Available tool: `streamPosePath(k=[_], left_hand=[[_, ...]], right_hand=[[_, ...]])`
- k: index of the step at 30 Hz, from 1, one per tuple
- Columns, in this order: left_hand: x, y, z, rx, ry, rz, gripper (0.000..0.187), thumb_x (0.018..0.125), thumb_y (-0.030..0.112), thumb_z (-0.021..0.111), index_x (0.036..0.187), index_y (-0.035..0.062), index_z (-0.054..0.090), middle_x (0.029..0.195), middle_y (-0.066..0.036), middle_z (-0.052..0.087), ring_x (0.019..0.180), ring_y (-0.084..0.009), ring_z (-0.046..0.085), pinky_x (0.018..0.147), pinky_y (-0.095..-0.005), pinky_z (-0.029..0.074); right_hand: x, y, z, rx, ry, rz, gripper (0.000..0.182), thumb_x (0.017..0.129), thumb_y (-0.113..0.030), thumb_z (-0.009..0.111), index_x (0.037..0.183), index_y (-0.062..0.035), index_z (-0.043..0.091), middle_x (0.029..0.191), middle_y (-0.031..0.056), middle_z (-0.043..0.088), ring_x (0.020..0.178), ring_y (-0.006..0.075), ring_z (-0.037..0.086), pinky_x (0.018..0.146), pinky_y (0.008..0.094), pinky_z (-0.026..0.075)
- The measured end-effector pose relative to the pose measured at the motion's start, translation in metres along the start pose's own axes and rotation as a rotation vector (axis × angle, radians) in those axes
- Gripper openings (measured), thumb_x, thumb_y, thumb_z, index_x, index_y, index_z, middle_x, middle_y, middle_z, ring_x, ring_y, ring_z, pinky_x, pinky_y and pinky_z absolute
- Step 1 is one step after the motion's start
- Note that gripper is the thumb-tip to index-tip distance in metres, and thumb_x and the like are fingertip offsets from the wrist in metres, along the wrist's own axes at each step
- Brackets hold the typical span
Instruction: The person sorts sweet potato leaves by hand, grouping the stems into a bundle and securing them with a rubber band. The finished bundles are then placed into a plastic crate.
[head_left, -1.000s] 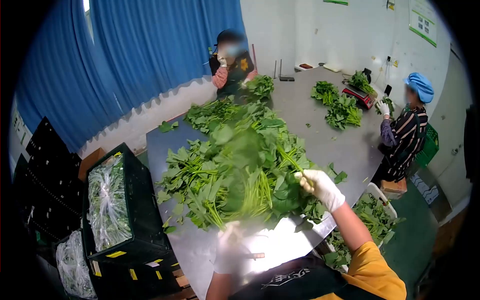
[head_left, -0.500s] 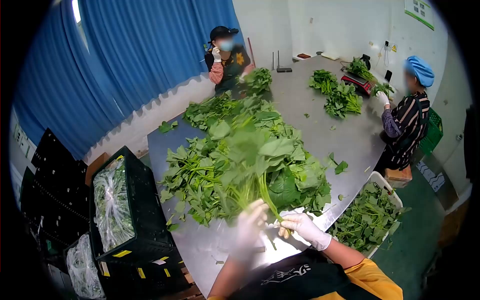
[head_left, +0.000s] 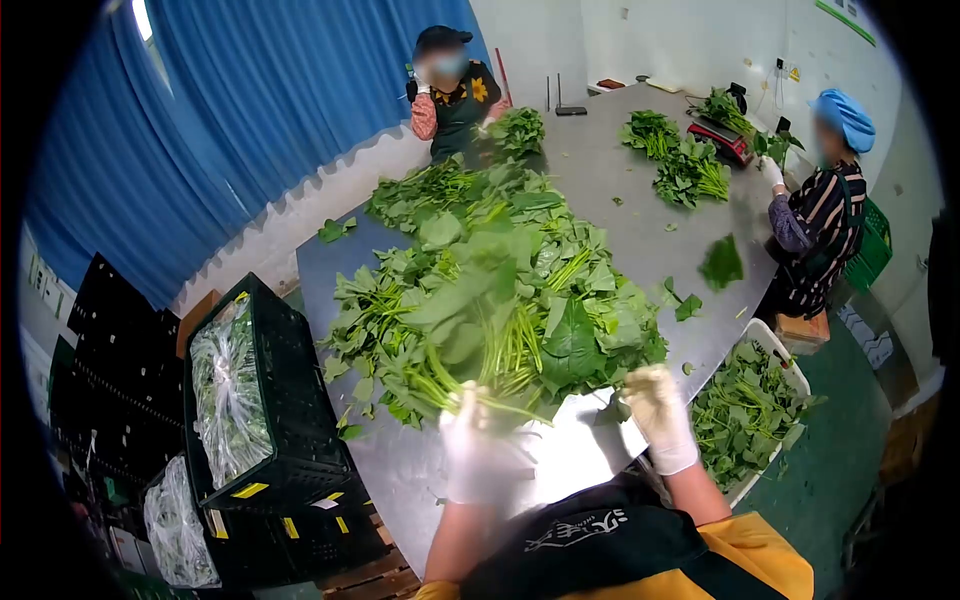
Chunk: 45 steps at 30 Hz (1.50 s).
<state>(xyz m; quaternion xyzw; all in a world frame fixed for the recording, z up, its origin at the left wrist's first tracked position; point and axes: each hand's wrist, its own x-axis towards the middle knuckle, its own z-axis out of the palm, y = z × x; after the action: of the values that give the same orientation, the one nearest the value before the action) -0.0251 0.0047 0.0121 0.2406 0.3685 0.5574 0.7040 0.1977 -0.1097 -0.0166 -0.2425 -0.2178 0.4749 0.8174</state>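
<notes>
My left hand (head_left: 468, 440), in a white glove and blurred, is closed around the stems of a bunch of leafy greens (head_left: 455, 310). The bunch is held over the near side of a big heap of the same greens (head_left: 590, 340) on the metal table. My right hand (head_left: 660, 415), also gloved, is apart from the bunch at the heap's right edge. Its fingers look loosely bent and apart, with no stem visible in them. A single blurred leaf (head_left: 722, 262) appears beyond it, seemingly in the air over the table.
A white basket of greens (head_left: 765, 345) stands by the table's right edge. Dark crates with bagged greens (head_left: 228, 390) are stacked at left. One person (head_left: 455, 110) is at the far side; another (head_left: 825, 200) handles greens beside a red scale (head_left: 722, 142) at right.
My right hand has let go of the stems and moved right, away from the bunch. A blurred leaf now shows over the table. My left hand has shifted slightly left, still gripping the bunch.
</notes>
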Motion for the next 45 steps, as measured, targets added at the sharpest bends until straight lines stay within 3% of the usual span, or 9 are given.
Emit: streamPosePath(k=[4, 8, 10, 16, 18, 20, 28, 37, 45], left_hand=[[0.025, 0.014, -0.057, -0.098, -0.140, 0.024, 0.015, 0.093, 0.009, 0.053, 0.107, 0.0026, 0.055, 0.089, -0.009, 0.061, 0.069, -0.0094, 0.053, 0.056, -0.0201, 0.039], [0.018, 0.019, -0.057, -0.054, -0.132, 0.055, 0.017, 0.093, 0.011, 0.053, 0.108, 0.0030, 0.056, 0.087, -0.006, 0.061, 0.063, -0.0083, 0.049, 0.055, -0.0188, 0.037], [0.015, 0.016, -0.057, 0.012, -0.126, 0.101, 0.017, 0.093, 0.012, 0.053, 0.108, 0.0031, 0.056, 0.086, -0.006, 0.061, 0.061, -0.0077, 0.048, 0.055, -0.0184, 0.037], [0.012, 0.025, -0.070, 0.083, -0.107, 0.117, 0.024, 0.092, 0.016, 0.054, 0.112, 0.0015, 0.054, 0.084, -0.004, 0.058, 0.063, -0.0064, 0.046, 0.058, -0.0179, 0.037], [0.012, 0.029, -0.072, 0.033, -0.091, 0.089, 0.026, 0.092, 0.018, 0.054, 0.112, 0.0016, 0.054, 0.085, -0.003, 0.058, 0.065, -0.0066, 0.047, 0.059, -0.0181, 0.037], [0.011, 0.032, -0.075, 0.007, -0.095, 0.070, 0.025, 0.092, 0.017, 0.054, 0.112, 0.0024, 0.053, 0.085, -0.003, 0.058, 0.066, -0.0074, 0.048, 0.059, -0.0194, 0.038], [0.005, 0.036, -0.067, -0.050, -0.092, 0.313, 0.025, 0.092, 0.014, 0.052, 0.114, 0.0012, 0.049, 0.084, -0.005, 0.058, 0.075, -0.0118, 0.053, 0.068, -0.0229, 0.043], [0.020, 0.006, -0.055, 0.038, -0.357, -0.001, 0.031, 0.096, 0.025, 0.046, 0.113, -0.0002, 0.052, 0.069, -0.001, 0.051, 0.060, -0.0102, 0.046, 0.063, -0.0227, 0.040], [0.007, 0.008, -0.023, 0.425, -0.407, -0.003, 0.033, 0.095, 0.026, 0.049, 0.110, -0.0028, 0.054, 0.074, -0.006, 0.060, 0.067, -0.0116, 0.052, 0.065, -0.0239, 0.040]], right_hand=[[0.016, -0.035, 0.035, 0.437, 0.005, 0.042, 0.058, 0.082, -0.026, 0.068, 0.133, -0.0123, 0.043, 0.098, 0.0009, 0.066, 0.088, 0.0146, 0.063, 0.074, 0.0272, 0.052], [0.050, 0.039, 0.020, -0.953, -0.307, 0.385, 0.039, 0.087, -0.021, 0.061, 0.124, -0.0080, 0.055, 0.109, 0.0046, 0.064, 0.089, 0.0189, 0.064, 0.074, 0.0301, 0.051], [0.056, 0.082, 0.044, -1.509, -0.454, -0.124, 0.032, 0.083, -0.018, 0.062, 0.113, -0.0078, 0.062, 0.107, 0.0083, 0.063, 0.088, 0.0238, 0.063, 0.075, 0.0335, 0.050], [0.106, 0.185, 0.059, -2.065, -1.002, -0.452, 0.045, 0.079, -0.014, 0.057, 0.123, -0.0090, 0.053, 0.137, 0.0174, 0.039, 0.129, 0.0327, 0.035, 0.099, 0.0471, 0.034], [0.122, 0.208, 0.032, -1.404, -0.838, -0.508, 0.040, 0.080, -0.013, 0.053, 0.120, -0.0065, 0.055, 0.136, 0.0191, 0.041, 0.131, 0.0334, 0.033, 0.102, 0.0508, 0.030], [0.125, 0.157, 0.069, -2.387, -1.014, -0.296, 0.026, 0.080, -0.012, 0.050, 0.104, -0.0068, 0.060, 0.124, 0.0173, 0.052, 0.124, 0.0352, 0.042, 0.096, 0.0508, 0.038], [0.128, 0.007, 0.067, -0.532, -0.155, -0.073, 0.024, 0.090, -0.016, 0.057, 0.111, -0.0048, 0.057, 0.125, 0.0108, 0.054, 0.113, 0.0198, 0.052, 0.091, 0.0343, 0.046], [0.077, -0.036, -0.019, -0.902, 0.001, 0.312, 0.051, 0.080, -0.013, 0.066, 0.127, 0.0001, 0.050, 0.117, 0.0098, 0.058, 0.099, 0.0136, 0.056, 0.085, 0.0265, 0.046], [0.075, -0.010, -0.040, -1.708, 0.168, -0.242, 0.020, 0.080, -0.012, 0.064, 0.096, -0.0002, 0.066, 0.088, 0.0173, 0.065, 0.076, 0.0242, 0.064, 0.070, 0.0318, 0.049]])
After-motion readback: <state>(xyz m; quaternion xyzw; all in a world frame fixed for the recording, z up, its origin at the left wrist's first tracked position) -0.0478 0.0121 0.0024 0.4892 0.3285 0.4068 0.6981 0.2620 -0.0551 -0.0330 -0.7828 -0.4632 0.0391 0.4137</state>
